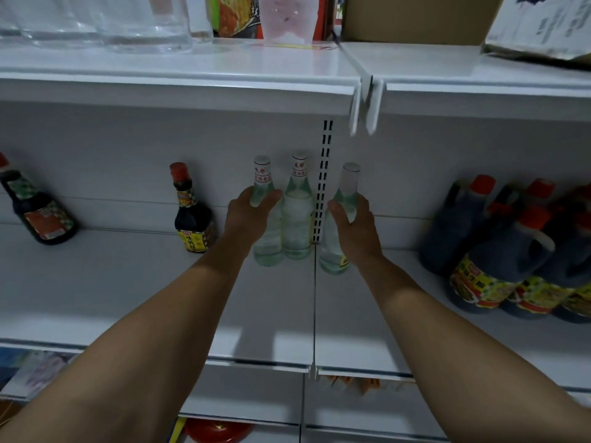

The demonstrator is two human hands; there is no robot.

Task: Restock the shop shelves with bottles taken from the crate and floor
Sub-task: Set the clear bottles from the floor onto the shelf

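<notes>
Head view: both my bare forearms reach onto the white middle shelf (pixel 128 282); my left hand (pixel 248 215) is wrapped around the shoulder of a clear glass bottle (pixel 267 247) with a white cap and red lettering on its neck; thumb and fingers curl about the glass, and the bottle stands upright, its base apparently on the shelf board; touching it on its right stands a second clear bottle (pixel 297 215) of the same make, upright, free of either hand, just left of the slotted upright rail (pixel 321 187); my right hand (pixel 353 225) is closed around the body of a third clear bottle (pixel 347 183), which tilts slightly left at the base and sits just right of the rail; whether its base rests on the board or hangs just above it I cannot tell; a yellow patch of label shows low on it.

Left of the group, near my left wrist, a dark sauce bottle (pixel 192 215) with a red cap stands upright against the back panel; well to the left another dark sauce bottle (pixel 36 212) appears to lean, near the frame edge; on the right, well apart from my right hand, large dark soy sauce jugs (pixel 499 260) with red caps stand clustered; the upper shelf (pixel 224 62) carries clear plastic containers (pixel 96 24) and a cardboard box (pixel 415 20).
</notes>
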